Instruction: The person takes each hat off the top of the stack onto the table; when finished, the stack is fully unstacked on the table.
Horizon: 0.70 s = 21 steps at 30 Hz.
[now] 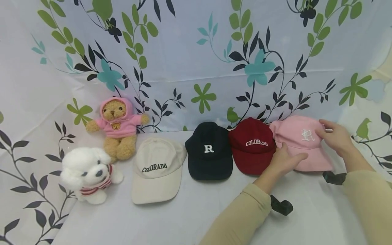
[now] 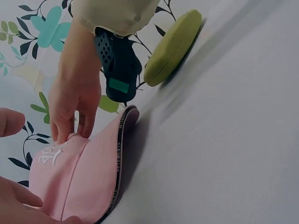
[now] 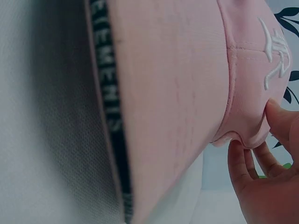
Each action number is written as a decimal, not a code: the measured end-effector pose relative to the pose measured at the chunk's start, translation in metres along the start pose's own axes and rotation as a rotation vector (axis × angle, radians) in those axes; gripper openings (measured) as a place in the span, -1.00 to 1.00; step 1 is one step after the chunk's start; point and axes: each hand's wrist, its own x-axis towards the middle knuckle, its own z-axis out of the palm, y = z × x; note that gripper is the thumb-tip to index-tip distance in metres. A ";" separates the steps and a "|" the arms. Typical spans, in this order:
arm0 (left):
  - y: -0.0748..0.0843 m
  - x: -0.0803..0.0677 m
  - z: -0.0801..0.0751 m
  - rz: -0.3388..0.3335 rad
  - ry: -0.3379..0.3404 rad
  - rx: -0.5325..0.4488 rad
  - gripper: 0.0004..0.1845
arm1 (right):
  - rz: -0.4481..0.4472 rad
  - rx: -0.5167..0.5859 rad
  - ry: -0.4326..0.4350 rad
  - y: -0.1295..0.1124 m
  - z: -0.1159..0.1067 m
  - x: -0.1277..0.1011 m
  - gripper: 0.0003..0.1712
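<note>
A pink cap with a white embroidered letter sits at the right end of the row. My right hand pinches its right side; in the right wrist view, thumb and fingers of the right hand hold the crown's lower edge. At the cap's left side is my left hand, thumb stretched out over the brim. The left wrist view shows fingers of the left hand lying against the pink fabric. A dark red Colorado cap stands beside the left hand.
A black cap and a cream Colorado cap continue the row leftward. Farther left are a white plush dog and a teddy bear in pink. An oblong green fabric object lies beyond the right wrist.
</note>
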 end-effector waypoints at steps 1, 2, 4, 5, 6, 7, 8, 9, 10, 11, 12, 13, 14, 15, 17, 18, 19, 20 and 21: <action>0.000 -0.001 -0.001 0.012 0.000 -0.008 -0.17 | -0.011 -0.022 0.003 0.000 0.000 0.000 -0.25; 0.001 -0.001 -0.003 0.031 0.005 -0.019 -0.20 | -0.023 -0.041 0.006 -0.001 0.000 0.000 -0.26; 0.001 -0.001 -0.007 0.085 0.022 -0.049 -0.25 | -0.045 -0.084 0.017 -0.002 -0.002 0.000 -0.27; 0.001 -0.002 -0.009 0.105 0.034 -0.069 -0.28 | -0.051 -0.099 0.021 -0.003 -0.003 -0.001 -0.27; 0.001 -0.003 -0.010 0.122 0.048 -0.099 -0.29 | -0.057 -0.107 0.026 -0.004 -0.003 -0.002 -0.27; 0.000 -0.003 -0.012 0.136 0.059 -0.128 -0.30 | -0.062 -0.116 0.034 -0.006 -0.004 -0.002 -0.27; -0.001 -0.004 -0.014 0.143 0.070 -0.156 -0.31 | -0.067 -0.126 0.042 -0.009 -0.005 -0.003 -0.26; -0.001 -0.005 -0.015 0.146 0.078 -0.182 -0.30 | -0.072 -0.131 0.047 -0.011 -0.005 -0.003 -0.25; -0.002 -0.006 -0.016 0.143 0.081 -0.207 -0.29 | -0.075 -0.135 0.051 -0.013 -0.005 -0.004 -0.24; -0.003 -0.007 -0.017 0.141 0.083 -0.232 -0.28 | -0.079 -0.138 0.054 -0.015 -0.005 -0.006 -0.23; -0.004 -0.008 -0.019 0.146 0.081 -0.256 -0.27 | -0.084 -0.141 0.058 -0.017 -0.005 -0.007 -0.21; -0.006 -0.009 -0.020 0.154 0.078 -0.273 -0.27 | -0.088 -0.144 0.061 -0.019 -0.004 -0.009 -0.20; -0.007 -0.010 -0.022 0.166 0.072 -0.293 -0.27 | -0.091 -0.142 0.060 -0.021 -0.004 -0.011 -0.18; -0.008 -0.011 -0.024 0.183 0.065 -0.309 -0.27 | -0.094 -0.141 0.059 -0.023 -0.003 -0.012 -0.16; -0.012 -0.014 -0.029 0.220 0.048 -0.324 -0.28 | -0.110 -0.138 0.057 -0.025 -0.002 -0.015 -0.13; -0.014 -0.015 -0.031 0.242 0.036 -0.333 -0.29 | -0.120 -0.137 0.056 -0.026 -0.001 -0.017 -0.12; -0.016 -0.017 -0.034 0.259 0.027 -0.337 -0.29 | -0.120 -0.136 0.051 -0.026 0.000 -0.019 -0.09; -0.019 -0.018 -0.037 0.276 0.017 -0.343 -0.30 | -0.120 -0.138 0.047 -0.027 0.002 -0.020 -0.07; -0.021 -0.020 -0.040 0.291 0.011 -0.343 -0.32 | -0.116 -0.146 0.041 -0.028 0.004 -0.023 -0.05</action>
